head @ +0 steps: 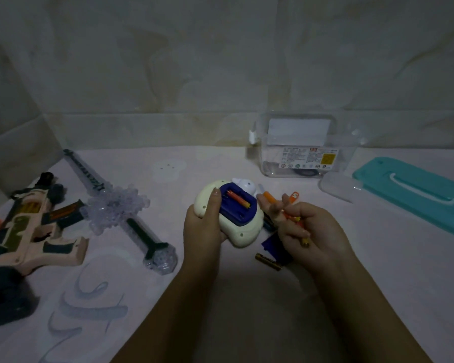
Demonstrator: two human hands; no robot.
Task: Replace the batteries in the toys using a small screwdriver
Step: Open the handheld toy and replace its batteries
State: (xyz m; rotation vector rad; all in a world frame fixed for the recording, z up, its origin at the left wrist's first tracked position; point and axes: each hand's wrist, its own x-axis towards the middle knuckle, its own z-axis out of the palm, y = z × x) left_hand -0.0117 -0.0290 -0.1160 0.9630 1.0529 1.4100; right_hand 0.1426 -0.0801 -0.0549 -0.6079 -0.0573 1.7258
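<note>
My left hand (203, 222) grips a cream-white toy (247, 231) turned underside up. Its blue battery compartment (237, 206) is uncovered, with one orange battery (237, 199) lying in a slot. My right hand (309, 227) is closed around orange batteries (298, 222), just right of the toy. A small screwdriver with an orange handle (269, 197) lies behind my right fingers. The dark blue compartment cover (275, 247) and a dark gold battery (268, 261) lie on the table below the toy.
A toy gun (32, 231) and a translucent toy sword (116, 208) lie at the left. A clear plastic box (303, 148) stands at the back right, with its teal lid (414, 189) and a small clear cover (337, 186) beside it. A wall is behind.
</note>
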